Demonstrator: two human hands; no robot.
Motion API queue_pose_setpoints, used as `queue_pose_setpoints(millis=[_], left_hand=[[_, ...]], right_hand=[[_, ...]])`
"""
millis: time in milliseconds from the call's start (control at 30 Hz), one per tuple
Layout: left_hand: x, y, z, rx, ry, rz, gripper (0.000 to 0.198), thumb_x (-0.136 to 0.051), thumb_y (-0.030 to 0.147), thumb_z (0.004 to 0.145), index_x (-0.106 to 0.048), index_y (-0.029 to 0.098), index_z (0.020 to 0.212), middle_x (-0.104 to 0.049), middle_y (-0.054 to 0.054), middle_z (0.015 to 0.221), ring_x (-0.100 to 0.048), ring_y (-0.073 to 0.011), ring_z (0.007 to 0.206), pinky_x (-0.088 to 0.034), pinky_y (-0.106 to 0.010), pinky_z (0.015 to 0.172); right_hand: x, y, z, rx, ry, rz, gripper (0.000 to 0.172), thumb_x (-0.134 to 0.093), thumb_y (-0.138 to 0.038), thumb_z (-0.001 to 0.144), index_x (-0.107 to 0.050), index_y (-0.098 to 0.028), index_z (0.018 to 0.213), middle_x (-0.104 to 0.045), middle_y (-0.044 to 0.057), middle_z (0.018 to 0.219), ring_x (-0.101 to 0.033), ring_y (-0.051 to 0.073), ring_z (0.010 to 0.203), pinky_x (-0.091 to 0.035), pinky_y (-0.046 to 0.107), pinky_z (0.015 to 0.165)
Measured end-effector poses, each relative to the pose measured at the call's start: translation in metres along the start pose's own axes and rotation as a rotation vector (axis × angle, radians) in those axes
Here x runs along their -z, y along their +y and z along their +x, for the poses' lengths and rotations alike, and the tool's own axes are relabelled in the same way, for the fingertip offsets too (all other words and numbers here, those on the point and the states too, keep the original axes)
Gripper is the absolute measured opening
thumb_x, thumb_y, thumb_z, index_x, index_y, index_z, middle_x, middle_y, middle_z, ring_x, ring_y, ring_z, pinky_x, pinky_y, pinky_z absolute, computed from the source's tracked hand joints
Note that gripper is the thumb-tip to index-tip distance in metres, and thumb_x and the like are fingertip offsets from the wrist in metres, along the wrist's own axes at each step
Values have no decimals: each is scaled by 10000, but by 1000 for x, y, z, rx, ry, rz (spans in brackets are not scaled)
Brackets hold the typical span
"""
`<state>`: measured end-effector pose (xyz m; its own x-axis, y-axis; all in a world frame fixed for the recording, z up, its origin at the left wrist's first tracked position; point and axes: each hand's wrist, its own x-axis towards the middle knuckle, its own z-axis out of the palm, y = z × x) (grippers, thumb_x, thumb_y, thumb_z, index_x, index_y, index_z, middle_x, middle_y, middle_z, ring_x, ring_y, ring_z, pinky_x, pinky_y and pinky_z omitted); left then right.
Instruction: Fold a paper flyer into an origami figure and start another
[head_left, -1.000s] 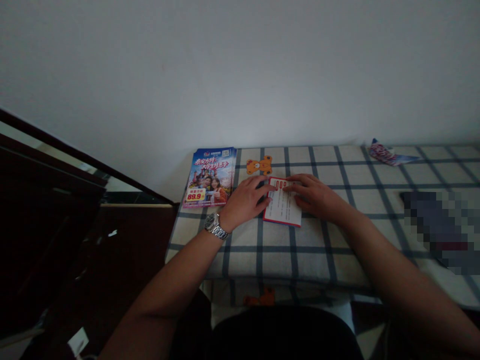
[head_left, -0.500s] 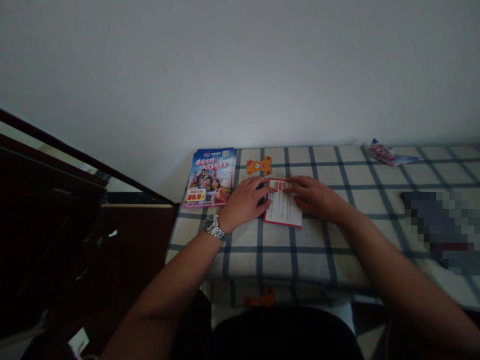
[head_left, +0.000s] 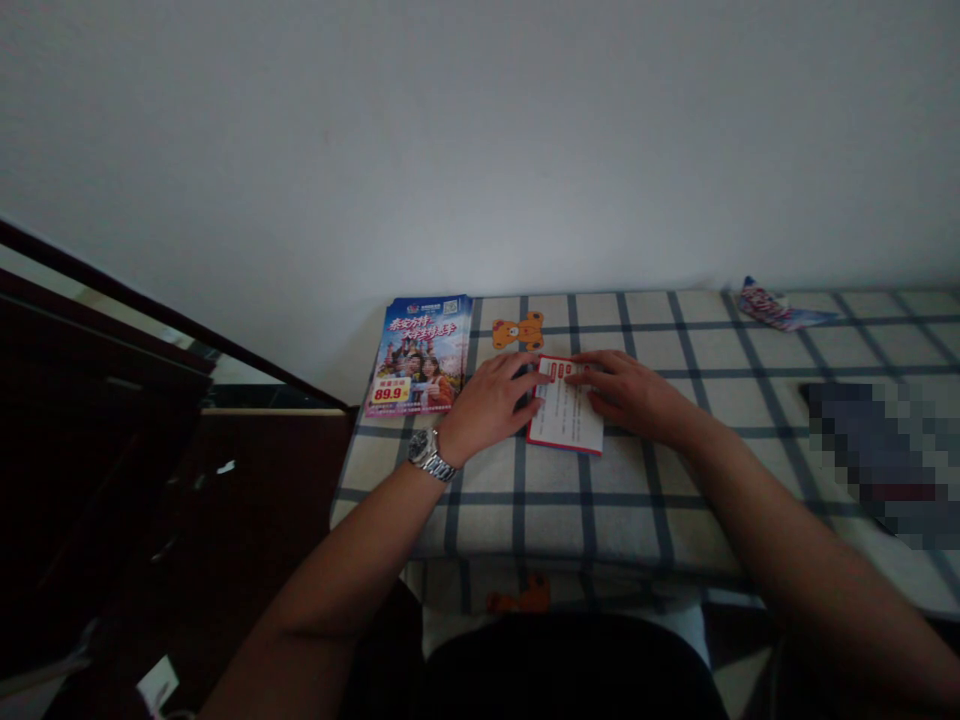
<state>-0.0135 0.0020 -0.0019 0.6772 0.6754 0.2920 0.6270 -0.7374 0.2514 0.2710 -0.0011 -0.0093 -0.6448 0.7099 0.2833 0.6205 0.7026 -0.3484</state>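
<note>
A folded flyer (head_left: 566, 425), white with red edges and lines of print, lies on the checked cloth. My left hand (head_left: 499, 395) rests at its left edge, fingertips and thumb apart on the paper. From the right, my right hand (head_left: 630, 395) reaches over the upper right part of the flyer, its fingers spread and touching it. Both hands press from above and neither is wrapped round anything. Parts of the flyer's top and side edges are hidden under the fingers. A silver watch (head_left: 433, 455) is on my left wrist.
Left of my hands lies a stack of colourful flyers (head_left: 420, 350). A folded paper shape (head_left: 780, 308) sits by the wall at the right back. A pixelated dark object (head_left: 877, 450) lies on the right of the checked cloth (head_left: 480, 525). Dark furniture (head_left: 90, 430) stands at the left.
</note>
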Motion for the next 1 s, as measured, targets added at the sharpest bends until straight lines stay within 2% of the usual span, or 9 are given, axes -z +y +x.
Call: queue_pose_setpoints(millis=[233, 400, 500, 800, 1000], left_hand=[[0, 4, 1, 13, 25, 10, 324, -670, 248, 1006, -681, 238, 1330, -520, -89, 1549, -512, -303, 1429, -443, -546, 1222], [-2, 3, 1, -9, -12, -19, 329, -622, 270, 1041, -662, 238, 1365, -626, -78, 1430, -585, -272, 1340, -484, -517, 1175], [-2, 3, 1, 0, -23, -10, 341, -625, 288, 1044, -648, 230, 1379, -625, -75, 1441, -593, -273, 1322, -487, -506, 1167], [-1, 15, 2, 9, -43, 47, 498, -678, 475, 1009, -608, 256, 1451, -581, -100, 1459, -555, -311, 1347, -458, -529, 1188], [-6, 17, 3, -24, -56, -20, 549, -688, 387, 1007, -534, 208, 1503, -529, -101, 1554, -512, -283, 1424, -429, -467, 1245]], right_hand=[[-1, 2, 0, -8, -13, -12, 441, -616, -86, 922, -701, -208, 1337, -612, 164, 1488, -601, 356, 1358, -516, 581, 1149], [-1, 3, -1, -3, -10, 0, 439, -613, -104, 933, -693, -214, 1350, -603, 163, 1497, -592, 355, 1368, -517, 582, 1148], [-1, 4, -2, -9, -11, 20, 442, -618, -105, 934, -697, -217, 1354, -607, 161, 1494, -591, 352, 1370, -514, 575, 1151], [1, 6, -1, -11, -11, 66, 445, -611, -134, 962, -690, -267, 1379, -614, 132, 1483, -594, 330, 1367, -507, 569, 1156], [1, 9, -2, -7, -15, 102, 445, -614, -148, 966, -681, -270, 1388, -611, 121, 1505, -583, 318, 1393, -497, 558, 1172]])
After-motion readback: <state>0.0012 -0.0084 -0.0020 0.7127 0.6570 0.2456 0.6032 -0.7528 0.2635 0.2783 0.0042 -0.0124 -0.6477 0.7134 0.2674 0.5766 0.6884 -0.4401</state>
